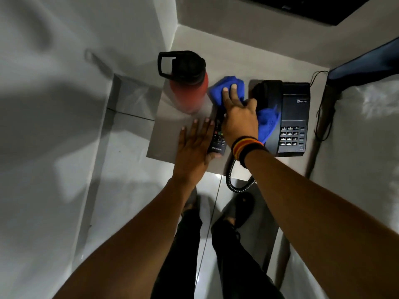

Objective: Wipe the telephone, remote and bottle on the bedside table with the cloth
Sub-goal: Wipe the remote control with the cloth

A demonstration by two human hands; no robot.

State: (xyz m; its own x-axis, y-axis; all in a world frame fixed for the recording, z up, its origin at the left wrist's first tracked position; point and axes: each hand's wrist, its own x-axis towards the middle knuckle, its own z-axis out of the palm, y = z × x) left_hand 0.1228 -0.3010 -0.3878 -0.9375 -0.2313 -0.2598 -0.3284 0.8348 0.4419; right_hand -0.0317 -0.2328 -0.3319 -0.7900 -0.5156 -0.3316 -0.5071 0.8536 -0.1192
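Both hands are working: your left hand (pixel 194 147), fingers spread flat, is pinning the light, slippery remote (pixel 217 139) on the tabletop (pixel 164 145). Your right hand (pixel 239 119) is pressing the soft cloth (pixel 222 88) over its far end.

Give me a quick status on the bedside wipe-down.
Right hand presses cloth on remote. Left hand flat, steadying remote. Nothing in the way.

Below you, glossy pale floor tiles (pixel 121 190) run along the near left, catching soft reflections. Your dark trouser legs (pixel 233 255) and a dark slipper (pixel 245 207) stand on them. At the right, a white bed sheet (pixel 367 130) lies rumpled, with a thin black cable (pixel 321 117) looping beside it. A dark frame (pixel 313 9) crosses the far right corner.
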